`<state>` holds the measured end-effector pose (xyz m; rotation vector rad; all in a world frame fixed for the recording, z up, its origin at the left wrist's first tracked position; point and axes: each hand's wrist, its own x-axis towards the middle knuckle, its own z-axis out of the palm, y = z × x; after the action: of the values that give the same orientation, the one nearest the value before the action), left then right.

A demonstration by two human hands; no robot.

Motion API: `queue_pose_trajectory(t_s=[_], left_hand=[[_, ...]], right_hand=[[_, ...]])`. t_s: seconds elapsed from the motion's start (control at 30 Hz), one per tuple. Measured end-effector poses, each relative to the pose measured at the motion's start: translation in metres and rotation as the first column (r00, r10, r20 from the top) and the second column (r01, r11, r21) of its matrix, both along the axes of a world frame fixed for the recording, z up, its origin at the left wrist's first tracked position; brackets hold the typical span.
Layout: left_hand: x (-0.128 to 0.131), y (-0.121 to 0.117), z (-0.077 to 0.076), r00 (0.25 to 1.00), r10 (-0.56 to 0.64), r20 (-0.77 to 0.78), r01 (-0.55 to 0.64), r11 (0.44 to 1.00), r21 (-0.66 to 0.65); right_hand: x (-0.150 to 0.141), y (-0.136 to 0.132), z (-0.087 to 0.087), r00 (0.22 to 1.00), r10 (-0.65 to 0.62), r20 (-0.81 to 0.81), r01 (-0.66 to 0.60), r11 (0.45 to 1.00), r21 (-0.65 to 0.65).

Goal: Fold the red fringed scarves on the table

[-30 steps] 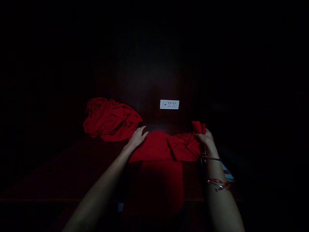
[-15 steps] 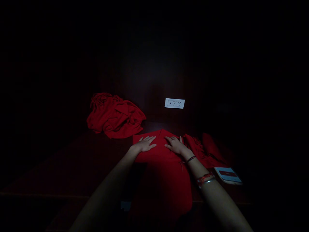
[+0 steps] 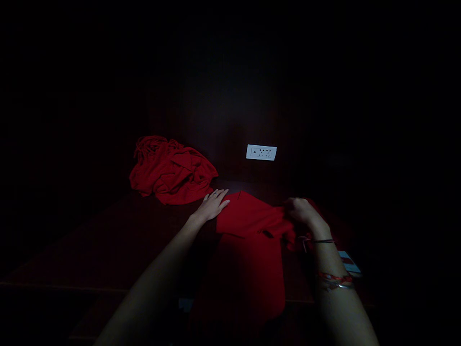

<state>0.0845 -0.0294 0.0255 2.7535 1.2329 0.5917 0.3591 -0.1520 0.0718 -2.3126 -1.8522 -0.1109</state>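
A red fringed scarf lies folded on a dark table in front of me, one part pulled out to the right. My left hand rests at its left edge, fingers stretched out and a ring on one of them. At the right end of the scarf, my right hand is closed on the bunched cloth; its fingertips are partly hidden and blurred. Below the folded part, a broad red panel of cloth comes down toward me past the table's front edge.
A crumpled heap of red fringed cloth lies at the back left of the table. A white wall socket is behind the table. Partly covered by my right forearm is a phone with a lit screen. The surroundings are very dark.
My right hand has moved right, from lying flat to gripping the scarf's right end, which is drawn rightward and bunched. The scarf's left edge has shifted right; my left hand has moved slightly up.
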Motion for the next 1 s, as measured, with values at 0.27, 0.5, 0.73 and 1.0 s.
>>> queue_pose_trajectory(t_s=[0.27, 0.5, 0.73, 1.0], left_hand=[[0.013, -0.009, -0.012, 0.973, -0.18, -0.142, 0.161, 0.977, -0.136], [0.014, -0.01, -0.013, 0.965, -0.139, -0.222, 0.076, 0.96, -0.27], [-0.014, 0.002, 0.006, 0.884, 0.118, -0.453, -0.297, 0.89, -0.347], [-0.001, -0.02, 0.006, 0.883, 0.155, -0.442, -0.287, 0.924, -0.251]], right_hand=[[-0.047, 0.009, -0.014, 0.976, -0.004, 0.216, -0.036, 0.983, 0.178], [-0.065, 0.039, -0.047, 0.97, 0.232, 0.072, -0.227, 0.972, -0.066], [-0.086, 0.048, -0.051, 0.939, 0.343, 0.037, -0.344, 0.939, 0.026], [-0.071, 0.043, -0.041, 0.994, 0.067, 0.087, -0.061, 0.996, -0.067]])
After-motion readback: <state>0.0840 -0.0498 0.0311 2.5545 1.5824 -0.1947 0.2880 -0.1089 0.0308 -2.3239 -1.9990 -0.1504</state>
